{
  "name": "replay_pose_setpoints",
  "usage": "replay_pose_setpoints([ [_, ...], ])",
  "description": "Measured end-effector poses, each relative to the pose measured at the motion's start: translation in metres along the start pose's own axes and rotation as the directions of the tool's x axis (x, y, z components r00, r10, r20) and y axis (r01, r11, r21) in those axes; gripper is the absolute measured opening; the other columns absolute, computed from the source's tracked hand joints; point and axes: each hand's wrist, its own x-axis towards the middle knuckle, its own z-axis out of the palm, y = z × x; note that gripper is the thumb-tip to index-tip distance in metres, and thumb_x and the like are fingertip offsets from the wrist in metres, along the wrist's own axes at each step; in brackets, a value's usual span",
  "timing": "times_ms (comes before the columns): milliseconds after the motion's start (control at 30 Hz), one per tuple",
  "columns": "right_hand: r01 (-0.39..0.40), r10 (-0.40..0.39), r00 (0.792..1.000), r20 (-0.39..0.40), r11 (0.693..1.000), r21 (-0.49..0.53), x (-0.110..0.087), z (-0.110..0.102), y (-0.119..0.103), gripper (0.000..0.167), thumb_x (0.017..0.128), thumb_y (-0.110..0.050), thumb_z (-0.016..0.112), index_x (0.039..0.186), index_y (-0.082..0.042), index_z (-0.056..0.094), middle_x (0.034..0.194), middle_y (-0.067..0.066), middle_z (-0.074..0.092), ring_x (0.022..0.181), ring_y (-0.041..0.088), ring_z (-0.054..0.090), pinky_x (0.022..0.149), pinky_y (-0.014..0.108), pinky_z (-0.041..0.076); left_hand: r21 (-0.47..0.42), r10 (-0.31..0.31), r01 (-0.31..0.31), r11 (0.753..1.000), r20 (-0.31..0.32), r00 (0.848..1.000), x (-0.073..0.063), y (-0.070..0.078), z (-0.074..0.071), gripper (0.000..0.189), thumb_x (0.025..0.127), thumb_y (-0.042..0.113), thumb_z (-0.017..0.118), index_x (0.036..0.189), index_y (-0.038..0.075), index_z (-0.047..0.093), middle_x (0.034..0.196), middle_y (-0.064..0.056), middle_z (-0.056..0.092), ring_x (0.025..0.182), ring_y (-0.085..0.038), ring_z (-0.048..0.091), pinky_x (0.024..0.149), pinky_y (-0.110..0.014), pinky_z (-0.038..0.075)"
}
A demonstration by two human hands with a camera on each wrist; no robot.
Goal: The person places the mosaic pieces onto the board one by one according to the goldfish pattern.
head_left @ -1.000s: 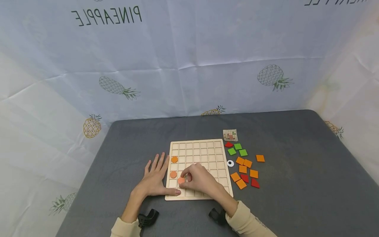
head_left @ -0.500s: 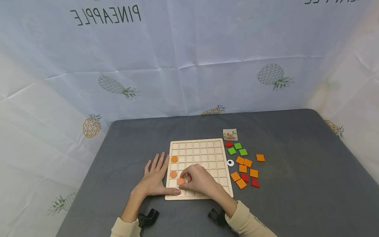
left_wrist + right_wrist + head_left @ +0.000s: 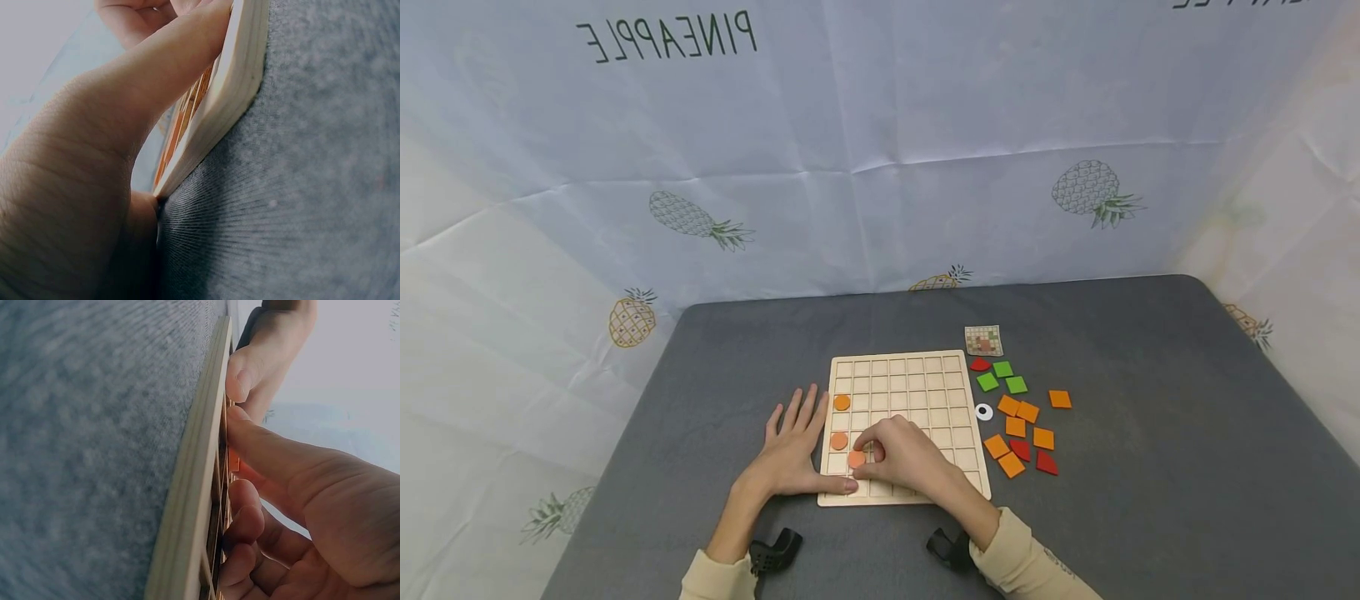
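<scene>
A pale wooden grid board (image 3: pixel 936 372) lies on the dark grey table. My right hand (image 3: pixel 907 454) pinches an orange disc (image 3: pixel 857 459) between thumb and index finger, low over the second column from the left. In the right wrist view, an orange sliver of the disc (image 3: pixel 235 461) shows at the board, behind the thumb. Spread along the board's left side is my left hand (image 3: pixel 792 460), its fingers straight and its thumb across the near left corner. Two more orange discs sit in the leftmost column, one upper (image 3: pixel 842 402) and one lower (image 3: pixel 838 441).
Right of the board lie several orange squares (image 3: pixel 1043 439), red quarter-round pieces (image 3: pixel 1047 462), green squares (image 3: pixel 1016 385) and a white ring (image 3: pixel 983 412). A small printed pattern card (image 3: pixel 983 341) is beyond them. Behind the table hangs a pineapple-print cloth (image 3: pixel 880 221).
The right hand has shifted the pinched orange disc slightly left and toward the near edge. The left hand has stayed in place on the board.
</scene>
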Motion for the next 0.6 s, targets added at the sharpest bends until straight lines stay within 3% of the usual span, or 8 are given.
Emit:
replay_pose_setpoints([
  [600,-0.007,0.007,1.000,0.017,1.000,-0.008,-0.0008,-0.0017,-0.0008,0.022,0.086,-0.009,0.092,0.105,-0.002,0.085,0.057,-0.011,0.048,0.049,-0.001,0.038,0.048,0.017,0.027,0.002,-0.005,0.005,1.000,0.004,1.000,0.0002,0.0002,-0.0002,0.145,0.074,0.073,0.083,0.175,0.003,0.007,0.183,-0.024,-0.003,0.170,-0.052,-0.004,0.130,-0.077,0.001],
])
